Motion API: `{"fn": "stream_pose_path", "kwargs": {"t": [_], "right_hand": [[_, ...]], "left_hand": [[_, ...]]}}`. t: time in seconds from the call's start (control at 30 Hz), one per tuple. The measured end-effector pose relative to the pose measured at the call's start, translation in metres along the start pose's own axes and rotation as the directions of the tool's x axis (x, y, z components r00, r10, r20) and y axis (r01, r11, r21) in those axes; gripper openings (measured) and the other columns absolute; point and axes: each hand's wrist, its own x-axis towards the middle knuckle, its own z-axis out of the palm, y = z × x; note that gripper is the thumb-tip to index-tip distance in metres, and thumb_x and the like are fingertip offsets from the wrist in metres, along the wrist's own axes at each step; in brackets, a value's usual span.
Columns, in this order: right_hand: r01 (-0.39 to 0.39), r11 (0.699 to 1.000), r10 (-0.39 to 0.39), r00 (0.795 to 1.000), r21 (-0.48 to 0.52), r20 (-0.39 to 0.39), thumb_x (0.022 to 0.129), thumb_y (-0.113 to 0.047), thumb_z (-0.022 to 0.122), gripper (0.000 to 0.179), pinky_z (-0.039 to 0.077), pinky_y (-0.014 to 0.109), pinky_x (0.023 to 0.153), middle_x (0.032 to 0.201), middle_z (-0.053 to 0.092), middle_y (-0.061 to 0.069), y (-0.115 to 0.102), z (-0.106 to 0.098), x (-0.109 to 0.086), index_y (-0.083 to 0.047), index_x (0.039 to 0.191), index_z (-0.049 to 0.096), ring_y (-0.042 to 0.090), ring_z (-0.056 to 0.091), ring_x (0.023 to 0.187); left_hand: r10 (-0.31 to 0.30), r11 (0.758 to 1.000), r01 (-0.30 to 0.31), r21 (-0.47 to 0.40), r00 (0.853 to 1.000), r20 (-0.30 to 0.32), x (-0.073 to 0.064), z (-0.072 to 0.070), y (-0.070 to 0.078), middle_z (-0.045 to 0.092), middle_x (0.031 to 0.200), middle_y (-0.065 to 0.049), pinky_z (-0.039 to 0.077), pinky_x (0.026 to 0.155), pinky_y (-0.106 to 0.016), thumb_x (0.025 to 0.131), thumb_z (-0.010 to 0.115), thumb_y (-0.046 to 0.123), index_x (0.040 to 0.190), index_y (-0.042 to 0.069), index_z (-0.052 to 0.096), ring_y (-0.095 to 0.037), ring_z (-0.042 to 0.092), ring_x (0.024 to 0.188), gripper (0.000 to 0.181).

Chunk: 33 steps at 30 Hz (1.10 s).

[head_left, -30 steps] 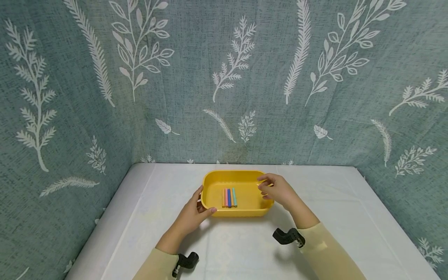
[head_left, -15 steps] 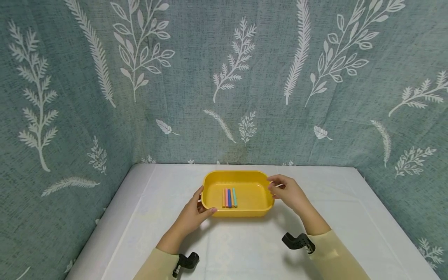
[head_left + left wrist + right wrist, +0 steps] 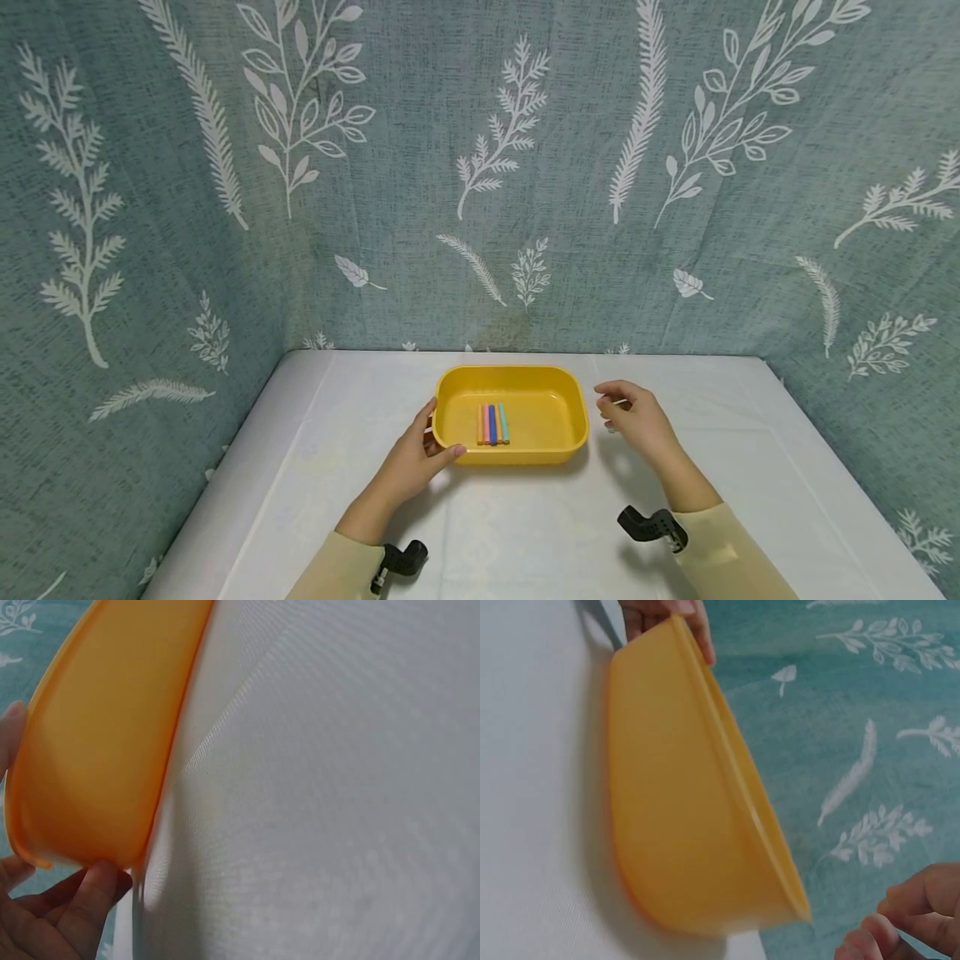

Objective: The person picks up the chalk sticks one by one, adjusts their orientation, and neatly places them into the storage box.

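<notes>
A yellow plastic tray [image 3: 543, 457] with rounded corners sits in the middle of the white table. Inside it, left of centre, several thin coloured sticks [image 3: 492, 423] lie side by side: orange, pink, blue and teal. My left hand [image 3: 415, 454] grips the tray's left end, thumb over the front rim and fingers around the side. Just beyond the right end, apart from the tray, hovers my right hand [image 3: 633, 414], its fingers loosely bent. In the right wrist view the right fingertips [image 3: 881, 930] come close together, with nothing seen between them.
The white tabletop [image 3: 517, 533] spreads around the tray. Blue-green leaf-patterned cloth [image 3: 420, 167] walls it at the back and both sides. A black wrist camera mount [image 3: 652, 527] sits on the right sleeve, and another black mount [image 3: 403, 560] on the left.
My right hand has moved from over the tray's right part, past its right rim, to a spot outside it. My left hand, the tray and the sticks stay put.
</notes>
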Motion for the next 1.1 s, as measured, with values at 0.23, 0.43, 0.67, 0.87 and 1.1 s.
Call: {"fn": "stream_pose_path", "kwargs": {"t": [0.23,0.43,0.67,0.87,1.1], "right_hand": [[0.013,1.0,-0.012,0.999,0.005,-0.033,0.101,-0.012,0.059,0.033,0.061,0.036,0.075,0.111,0.061,0.02,0.015,-0.009,0.003,0.006,0.129,0.06,0.028,0.065,0.088],[-0.018,0.999,0.016,0.999,-0.039,-0.048,0.101,-0.011,0.056,0.034,0.061,0.035,0.078,0.112,0.061,0.021,0.028,-0.015,0.009,0.007,0.129,0.06,0.027,0.062,0.093],[-0.048,0.996,0.045,0.998,-0.07,-0.035,0.099,-0.008,0.056,0.035,0.061,0.037,0.077,0.109,0.063,0.022,0.039,-0.02,0.017,0.008,0.131,0.058,0.029,0.066,0.09],[-0.073,0.994,0.075,0.997,-0.081,0.013,0.1,-0.009,0.055,0.037,0.06,0.037,0.076,0.107,0.062,0.022,0.047,-0.023,0.024,0.009,0.133,0.055,0.028,0.067,0.086],[-0.139,0.982,0.144,0.989,-0.132,0.03,0.101,-0.013,0.058,0.038,0.058,0.032,0.069,0.1,0.063,0.016,0.058,-0.026,0.033,0.005,0.134,0.056,0.02,0.063,0.079]], "left_hand": [[-0.003,1.0,0.003,-0.008,1.0,0.0,0.0,0.0,0.0,0.041,0.152,-0.02,0.051,0.101,-0.041,0.088,0.078,0.036,0.162,0.014,0.016,-0.031,0.055,0.128,0.098],[-0.015,1.0,0.015,0.003,1.0,0.003,0.001,0.0,0.0,0.04,0.153,-0.019,0.05,0.102,-0.042,0.088,0.077,0.039,0.162,0.014,0.016,-0.032,0.054,0.129,0.099],[-0.019,1.0,0.019,0.008,1.0,-0.002,0.0,0.0,0.001,0.041,0.153,-0.019,0.05,0.102,-0.042,0.088,0.077,0.039,0.162,0.015,0.016,-0.031,0.055,0.128,0.098],[-0.011,1.0,0.011,-0.002,1.0,-0.001,0.0,0.0,0.002,0.041,0.152,-0.02,0.051,0.101,-0.041,0.089,0.078,0.037,0.162,0.013,0.016,-0.031,0.055,0.128,0.098],[-0.009,1.0,0.009,-0.003,1.0,0.001,0.0,-0.001,0.002,0.041,0.152,-0.02,0.051,0.101,-0.04,0.089,0.078,0.035,0.162,0.014,0.016,-0.031,0.055,0.128,0.098]]}}
